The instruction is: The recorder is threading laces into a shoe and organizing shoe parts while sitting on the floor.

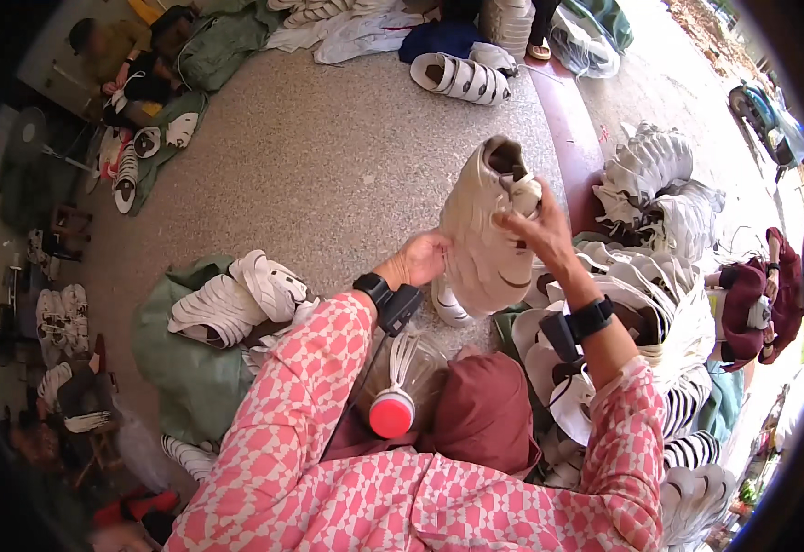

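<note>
In front of me I hold up a stack of nested off-white shoe uppers (pixel 483 244), tilted with its dark-lined opening at the top. My left hand (pixel 423 258) is closed at its left edge, the fingertips partly hidden. On the other side my right hand (pixel 542 228) grips it near the opening, beside a whitish bunched strip (pixel 523 195). Below the stack, a single white shoe piece (pixel 450 305) shows near my lap. A clear plastic bottle with a red cap (pixel 392 414) and a white cord stands between my forearms.
Piles of white shoe uppers (pixel 664 304) crowd my right side. To the left, more uppers (pixel 227 304) lie on a green sack (pixel 177 368). Further bundles (pixel 462 79) lie on the far floor. Other people (pixel 117 69) sit at the far left and right.
</note>
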`<state>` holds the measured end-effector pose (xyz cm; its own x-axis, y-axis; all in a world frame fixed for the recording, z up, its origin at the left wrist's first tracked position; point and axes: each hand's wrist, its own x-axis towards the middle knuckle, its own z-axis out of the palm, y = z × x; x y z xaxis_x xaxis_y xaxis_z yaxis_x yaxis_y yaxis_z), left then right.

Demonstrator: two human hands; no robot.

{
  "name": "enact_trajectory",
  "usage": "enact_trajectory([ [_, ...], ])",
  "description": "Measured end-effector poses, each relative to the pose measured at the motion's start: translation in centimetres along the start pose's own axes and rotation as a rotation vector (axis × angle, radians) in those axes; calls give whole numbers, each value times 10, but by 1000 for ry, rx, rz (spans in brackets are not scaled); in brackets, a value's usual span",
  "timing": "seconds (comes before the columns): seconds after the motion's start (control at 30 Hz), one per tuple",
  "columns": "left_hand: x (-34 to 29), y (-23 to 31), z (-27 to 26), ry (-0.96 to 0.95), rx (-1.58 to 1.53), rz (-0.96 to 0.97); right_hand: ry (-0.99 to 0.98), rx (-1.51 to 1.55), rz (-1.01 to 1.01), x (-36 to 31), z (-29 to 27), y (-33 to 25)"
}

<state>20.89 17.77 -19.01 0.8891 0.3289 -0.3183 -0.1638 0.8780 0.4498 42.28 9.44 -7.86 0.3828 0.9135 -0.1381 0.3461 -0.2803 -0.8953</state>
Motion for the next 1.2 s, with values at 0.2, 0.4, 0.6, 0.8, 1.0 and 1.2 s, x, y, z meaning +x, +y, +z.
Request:
enact_trajectory([
  [0.2,14,-40,-64,313,-102,-83,7,199,213,-4,47,53],
  [0.4,31,-26,-58,102,-132,-53,154,124,16,-26,25,32],
  [0.6,-8,-35,-80,504,592,-506,29,-534,119,-20,89,115],
  [0.8,-72,-6,-104,242,857,-658,-139,-501,158,-17,94,183],
  [1.0,-160,60,-108,334,839,-693,-287,-270,274,-44,77,164],
  [1.2,-298,105,-99,517,492,-335,-176,63,540,-55,46,159],
])
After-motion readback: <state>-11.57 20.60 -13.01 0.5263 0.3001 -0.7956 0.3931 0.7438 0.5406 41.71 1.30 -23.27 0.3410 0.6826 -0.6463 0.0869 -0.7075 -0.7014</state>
